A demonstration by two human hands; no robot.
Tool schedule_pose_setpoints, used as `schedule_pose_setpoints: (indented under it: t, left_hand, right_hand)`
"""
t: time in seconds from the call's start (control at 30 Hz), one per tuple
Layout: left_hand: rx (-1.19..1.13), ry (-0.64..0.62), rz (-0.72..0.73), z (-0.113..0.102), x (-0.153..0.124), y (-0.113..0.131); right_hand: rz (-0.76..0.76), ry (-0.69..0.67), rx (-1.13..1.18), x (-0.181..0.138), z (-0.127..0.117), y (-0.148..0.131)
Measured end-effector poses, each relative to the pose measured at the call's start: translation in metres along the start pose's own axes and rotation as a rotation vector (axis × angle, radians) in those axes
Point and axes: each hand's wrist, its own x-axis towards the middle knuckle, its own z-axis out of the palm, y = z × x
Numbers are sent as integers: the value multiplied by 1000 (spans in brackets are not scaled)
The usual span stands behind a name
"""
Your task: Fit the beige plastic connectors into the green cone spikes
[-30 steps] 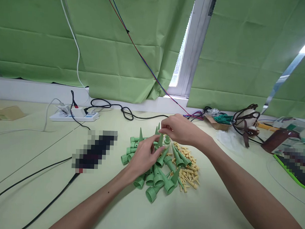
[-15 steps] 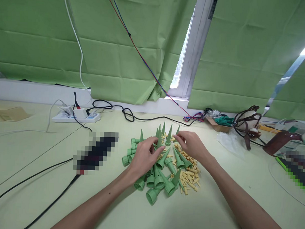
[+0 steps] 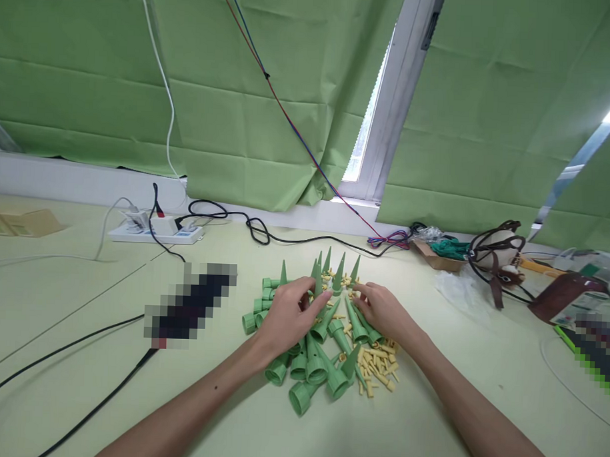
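Observation:
A heap of green plastic cones (image 3: 314, 366) lies on the pale green table (image 3: 428, 419), with small tan pieces (image 3: 377, 368) scattered at its right. Several cones stand upright (image 3: 339, 272) at the back of the heap. My left hand (image 3: 288, 316) rests on the heap, fingers curled round a green cone. My right hand (image 3: 385, 312) lies over the right side of the heap, its fingertips pinched at a small tan piece among the cones.
A white power strip (image 3: 155, 232) with black cables (image 3: 255, 228) lies at the back left. A blurred dark object (image 3: 189, 306) sits left of the heap. At the right are a cardboard tray (image 3: 434, 254), a clear bag (image 3: 458, 285) and a brown-strapped object (image 3: 499, 252). Green curtains hang behind.
My right hand has come down from above the standing cones to the right side of the heap. One more cone stands upright at the back. My left hand has stayed on the heap.

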Motion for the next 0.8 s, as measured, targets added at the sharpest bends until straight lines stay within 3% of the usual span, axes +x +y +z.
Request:
schedule_pose_setpoints:
  t: [0.8]
  left_hand:
    - [25,-80,34,-1,-1,2]
  right_hand:
    - [110,-90,177,0,-9,-7]
